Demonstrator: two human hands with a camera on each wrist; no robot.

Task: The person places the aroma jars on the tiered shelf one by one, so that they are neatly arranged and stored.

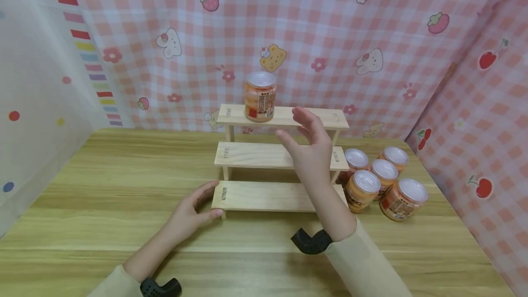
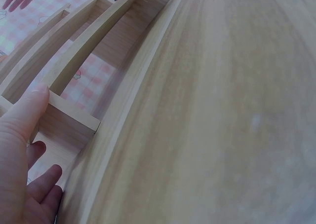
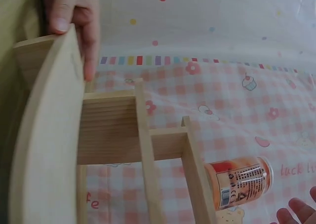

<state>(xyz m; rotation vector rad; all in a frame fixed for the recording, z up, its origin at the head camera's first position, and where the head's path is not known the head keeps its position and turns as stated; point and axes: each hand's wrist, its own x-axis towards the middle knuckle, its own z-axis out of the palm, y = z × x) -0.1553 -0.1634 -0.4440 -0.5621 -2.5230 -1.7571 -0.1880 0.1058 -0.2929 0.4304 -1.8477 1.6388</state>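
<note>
A three-tier wooden display rack (image 1: 264, 197) stands on the table. At its lowest tier's left end, my left hand (image 1: 190, 213) grips the corner, thumb on the front edge and fingers along the side, as the right wrist view also shows. On the top tier, left of its middle, one jar of orange fruit (image 1: 261, 99) with a clear lid stands upright. My right hand (image 1: 312, 157) hovers over the rack, to the right of that jar and apart from it. Its fingers are spread in a loose curve and hold nothing.
Several similar jars (image 1: 383, 174) stand grouped on the wooden table (image 1: 136, 168), close against the rack's right side. A pink checked cloth (image 1: 247, 26) hangs behind the rack. Another checked cloth (image 1: 466, 118) walls the right side, and a dotted white sheet (image 1: 33, 81) the left.
</note>
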